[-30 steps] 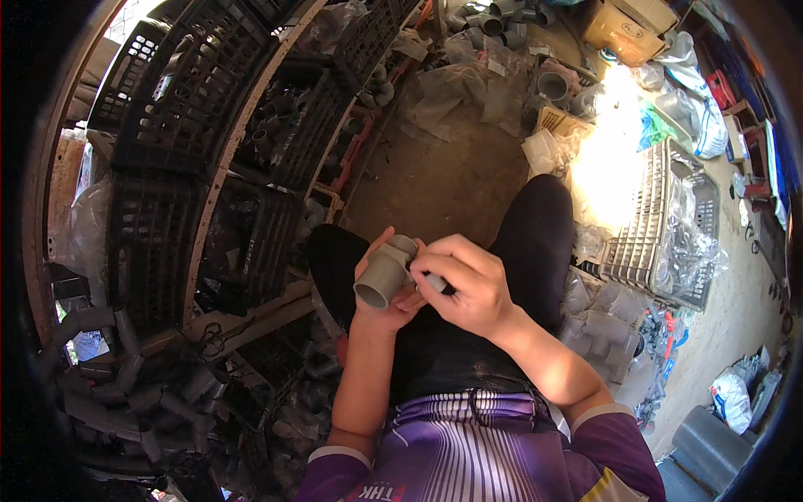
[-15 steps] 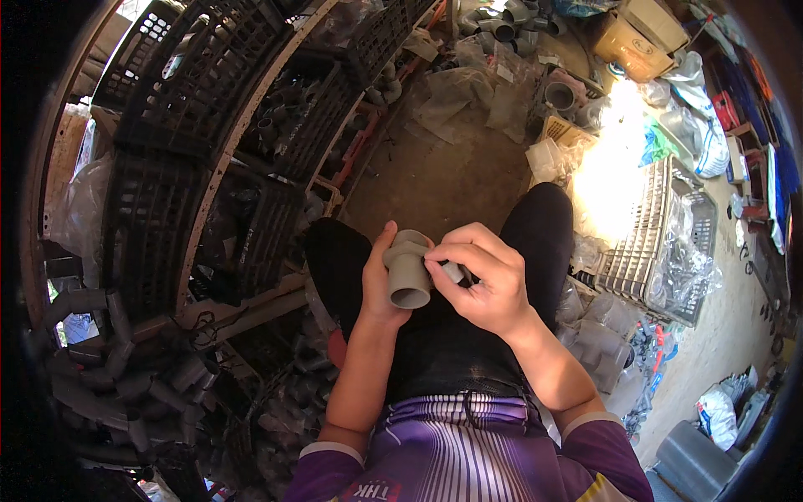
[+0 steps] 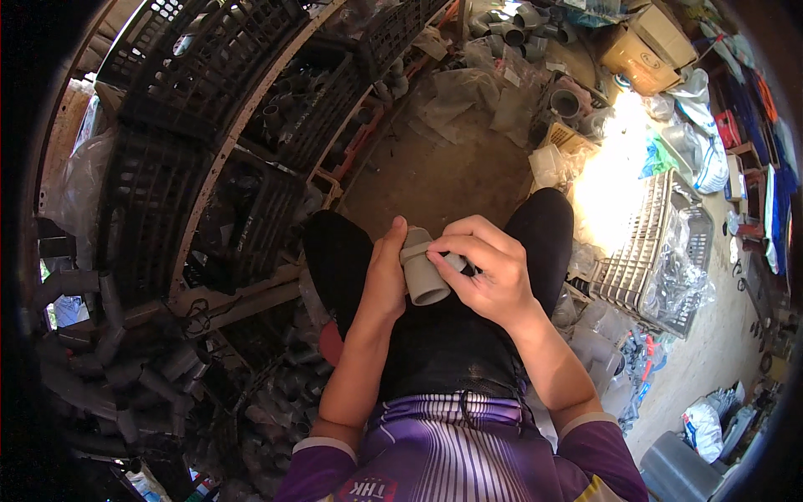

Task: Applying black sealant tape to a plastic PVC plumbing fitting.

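Note:
A grey plastic pipe fitting [image 3: 427,283] with a raised collar round its middle is held over my lap. My left hand [image 3: 388,272] is closed round its left side, thumb pointing up along it. The fitting's open lower end faces me. At the collar's right side, my right hand [image 3: 489,263] has thumb and forefinger pinched together, touching the fitting. A light grey bit [image 3: 455,261] shows under those fingers; whether it belongs to the fitting or is a separate piece, I cannot tell.
Black crates [image 3: 150,197] of fittings fill a rack on the left. Dark elbow fittings [image 3: 125,381] lie heaped at lower left. On the right stand a pale crate [image 3: 631,243] with plastic bags and, farther off, a cardboard box [image 3: 637,63]. Plastic sheets [image 3: 460,96] lie ahead on the floor.
The fitting has turned, its lower open end swinging to the right. My left hand has rolled with it, showing more of its back. My right hand keeps its pinch at the collar.

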### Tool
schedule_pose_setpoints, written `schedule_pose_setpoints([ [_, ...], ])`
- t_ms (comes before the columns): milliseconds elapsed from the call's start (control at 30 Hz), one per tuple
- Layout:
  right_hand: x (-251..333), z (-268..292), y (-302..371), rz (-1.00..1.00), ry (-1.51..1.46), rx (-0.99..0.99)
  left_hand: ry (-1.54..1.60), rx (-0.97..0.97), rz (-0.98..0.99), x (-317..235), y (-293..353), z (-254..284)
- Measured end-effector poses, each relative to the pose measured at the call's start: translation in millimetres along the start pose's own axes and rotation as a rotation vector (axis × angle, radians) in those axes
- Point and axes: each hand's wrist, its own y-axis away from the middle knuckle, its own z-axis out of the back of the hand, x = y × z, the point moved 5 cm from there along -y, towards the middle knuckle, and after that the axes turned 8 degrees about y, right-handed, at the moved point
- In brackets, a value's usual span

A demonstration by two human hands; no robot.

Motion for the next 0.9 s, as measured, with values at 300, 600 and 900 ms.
schedule_pose_setpoints([
  [300, -31, -2, 41, -0.144, 0.019, 0.042, 0.105, 0.054, 0.010, -30, 0, -9],
  [600, -6, 3, -9, -0.080, -0.031, 0.058, -0.011, -0.027, 0.001, -9, -5, -3],
  [900, -51, 5, 15, -0.357, -0.149, -0.051, 0.043, -0.070, -0.065, -25, 2, -5],
])
